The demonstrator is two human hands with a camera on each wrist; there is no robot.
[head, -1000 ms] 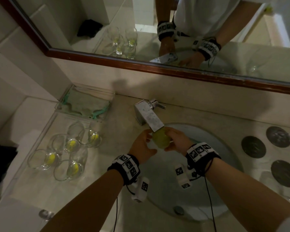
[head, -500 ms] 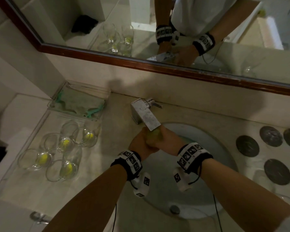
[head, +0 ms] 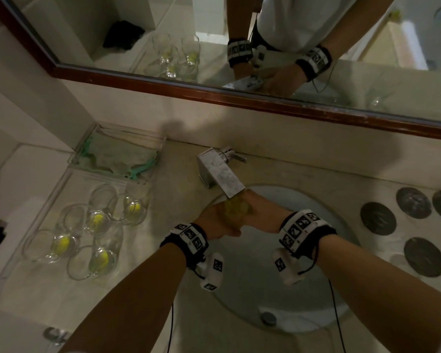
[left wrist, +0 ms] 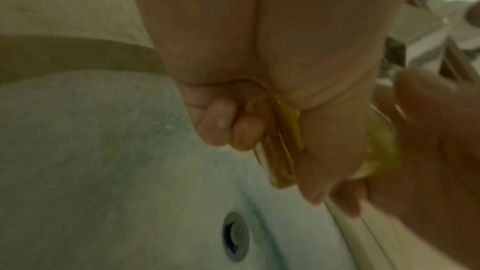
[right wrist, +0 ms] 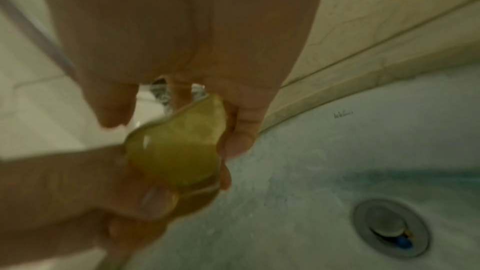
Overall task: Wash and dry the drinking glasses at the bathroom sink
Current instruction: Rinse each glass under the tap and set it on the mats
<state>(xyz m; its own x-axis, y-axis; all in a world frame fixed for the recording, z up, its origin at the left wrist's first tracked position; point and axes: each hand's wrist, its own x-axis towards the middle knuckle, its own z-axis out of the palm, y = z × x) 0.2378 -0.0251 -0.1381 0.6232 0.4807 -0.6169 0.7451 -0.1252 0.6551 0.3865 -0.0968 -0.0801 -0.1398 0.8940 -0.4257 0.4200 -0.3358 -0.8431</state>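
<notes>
The round white basin of the sink [head: 303, 250] catches whatever drains, so both hands work above it, directly below the flat steel faucet spout [head: 222, 174]. The left hand [head: 214, 222] wraps the clear drinking glass with yellowish residue [head: 236, 208]; the right hand [head: 262, 212] clasps its other side, seemingly rubbing it clean. No legible writing or brand shows.
</notes>
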